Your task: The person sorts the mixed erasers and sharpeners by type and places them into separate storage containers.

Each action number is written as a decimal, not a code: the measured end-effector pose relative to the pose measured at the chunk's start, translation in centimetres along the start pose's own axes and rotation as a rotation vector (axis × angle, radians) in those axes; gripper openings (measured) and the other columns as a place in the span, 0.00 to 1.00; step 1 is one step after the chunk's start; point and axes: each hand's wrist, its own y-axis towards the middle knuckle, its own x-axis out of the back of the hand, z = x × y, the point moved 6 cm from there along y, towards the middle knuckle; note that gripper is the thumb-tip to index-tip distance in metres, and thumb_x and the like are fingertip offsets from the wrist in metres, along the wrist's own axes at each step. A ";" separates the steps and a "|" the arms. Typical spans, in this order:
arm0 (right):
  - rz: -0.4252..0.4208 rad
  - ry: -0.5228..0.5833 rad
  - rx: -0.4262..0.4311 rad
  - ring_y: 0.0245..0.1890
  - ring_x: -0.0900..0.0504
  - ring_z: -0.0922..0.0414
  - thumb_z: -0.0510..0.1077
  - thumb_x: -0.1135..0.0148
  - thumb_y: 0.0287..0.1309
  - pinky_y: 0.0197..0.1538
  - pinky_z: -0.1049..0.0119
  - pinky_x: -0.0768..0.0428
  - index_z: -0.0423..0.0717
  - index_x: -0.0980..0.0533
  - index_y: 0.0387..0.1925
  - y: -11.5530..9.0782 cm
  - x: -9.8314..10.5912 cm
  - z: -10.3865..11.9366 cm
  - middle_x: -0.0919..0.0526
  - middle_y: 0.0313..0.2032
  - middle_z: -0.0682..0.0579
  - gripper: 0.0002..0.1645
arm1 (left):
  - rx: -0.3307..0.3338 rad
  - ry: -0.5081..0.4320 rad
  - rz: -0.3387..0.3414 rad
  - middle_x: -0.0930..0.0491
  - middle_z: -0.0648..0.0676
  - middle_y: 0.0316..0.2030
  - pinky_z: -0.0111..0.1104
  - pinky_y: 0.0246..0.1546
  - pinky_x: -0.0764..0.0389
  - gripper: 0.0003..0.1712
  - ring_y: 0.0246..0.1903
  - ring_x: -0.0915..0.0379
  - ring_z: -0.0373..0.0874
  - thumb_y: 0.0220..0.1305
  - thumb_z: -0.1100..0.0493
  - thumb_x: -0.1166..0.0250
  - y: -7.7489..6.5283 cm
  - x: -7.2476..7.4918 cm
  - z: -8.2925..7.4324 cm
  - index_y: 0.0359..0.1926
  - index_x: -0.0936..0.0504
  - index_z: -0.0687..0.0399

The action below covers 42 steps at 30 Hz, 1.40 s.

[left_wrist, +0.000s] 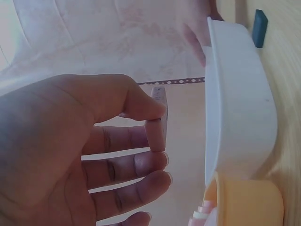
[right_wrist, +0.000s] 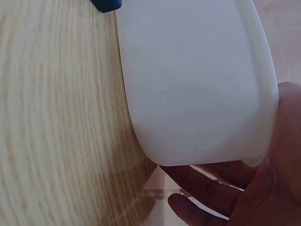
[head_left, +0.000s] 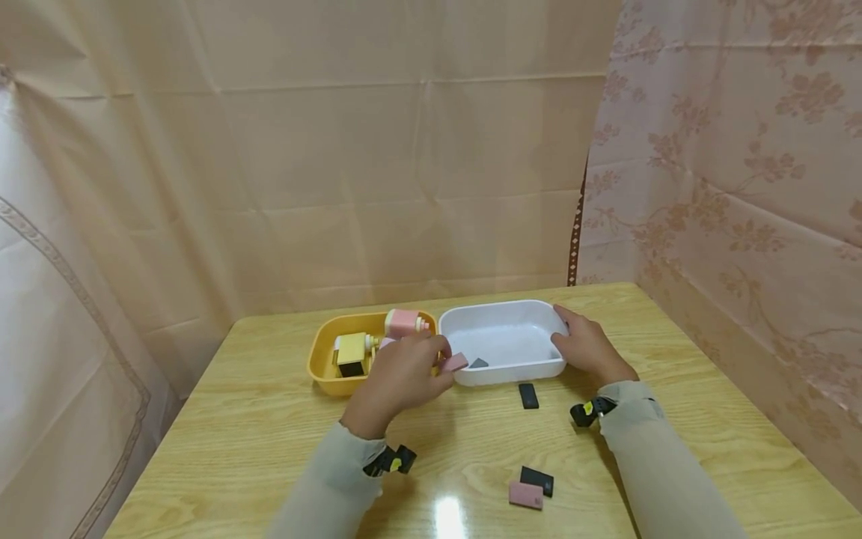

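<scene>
My left hand (head_left: 407,370) pinches a small flat pink block (head_left: 454,363) between thumb and fingers, above the near-left corner of a white plastic tray (head_left: 512,372). In the left wrist view the pink block (left_wrist: 158,117) is seen nearly edge-on, with faint printing on it; the other fingers are spread. My right hand (head_left: 592,348) holds the tray's right end, thumb at the rim and fingers along the outside. The right wrist view shows those fingers (right_wrist: 202,190) against the tray's end wall (right_wrist: 197,94). A dark grey piece (head_left: 479,363) lies inside the tray.
Left of the tray, touching or nearly so, stands a yellow tray (head_left: 323,374) with a yellow bottle-like container (head_left: 353,352) and a pink one (head_left: 404,323). A black block (head_left: 528,396) lies before the white tray. Nearer, a pink block (head_left: 525,495) overlaps another black block (head_left: 537,480).
</scene>
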 end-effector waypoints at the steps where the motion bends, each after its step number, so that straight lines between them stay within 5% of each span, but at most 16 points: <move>1: -0.002 0.004 -0.003 0.77 0.41 0.33 0.44 0.50 0.75 0.73 0.34 0.39 0.40 0.52 0.82 0.0 0.0 0.0 0.43 0.78 0.33 0.42 | 0.004 -0.008 -0.001 0.19 0.44 0.28 0.30 0.21 0.30 0.10 0.23 0.30 0.38 0.64 0.46 0.31 0.2 0.0 0.0 0.39 0.14 0.45; 11: -0.014 -0.003 -0.010 0.76 0.40 0.33 0.44 0.49 0.74 0.73 0.35 0.38 0.39 0.50 0.81 0.0 -0.1 0.0 0.42 0.78 0.33 0.41 | 0.043 0.042 -0.034 0.17 0.43 0.35 0.31 0.27 0.26 0.13 0.29 0.28 0.37 0.64 0.43 0.34 1.5 0.2 -0.2 0.41 0.14 0.43; 29: -0.020 -0.013 -0.005 0.76 0.40 0.33 0.44 0.50 0.74 0.73 0.35 0.39 0.39 0.51 0.82 0.0 0.0 -0.2 0.42 0.78 0.33 0.41 | 0.091 -0.035 -0.056 0.19 0.44 0.37 0.33 0.31 0.26 0.16 0.31 0.27 0.40 0.66 0.41 0.32 3.4 0.3 -0.5 0.46 0.12 0.42; 42: -0.036 -0.026 0.016 0.76 0.39 0.33 0.43 0.50 0.73 0.73 0.35 0.37 0.38 0.49 0.81 0.0 0.0 0.3 0.40 0.77 0.32 0.41 | 0.122 -0.073 -0.094 0.17 0.47 0.41 0.34 0.34 0.23 0.15 0.33 0.25 0.41 0.67 0.45 0.33 4.5 -1.0 0.3 0.49 0.13 0.44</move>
